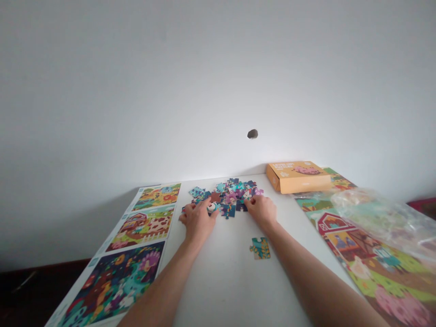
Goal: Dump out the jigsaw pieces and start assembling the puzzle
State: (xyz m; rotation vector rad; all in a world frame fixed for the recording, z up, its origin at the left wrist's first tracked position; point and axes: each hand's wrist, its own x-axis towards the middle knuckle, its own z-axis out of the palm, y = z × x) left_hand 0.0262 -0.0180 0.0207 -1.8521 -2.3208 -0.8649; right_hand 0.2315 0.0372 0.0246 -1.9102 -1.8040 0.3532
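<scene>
A heap of loose puzzle pieces (229, 193), blue, teal and purple, lies on the white table (225, 281) near the wall. My left hand (197, 220) rests at the heap's left edge, fingers spread over the pieces. At the heap's right edge my right hand (261, 209) has its fingers curled onto the pieces; what they hold, if anything, is hidden. One green and teal puzzle piece (260, 248) lies alone on the table, nearer to me, beside my right forearm.
A picture sheet (136, 254) with three puzzle images lies along the table's left side. On the right lies a finished farm puzzle (361, 254), with a clear plastic bag (384, 218) on it. An orange box (298, 177) stands by the wall.
</scene>
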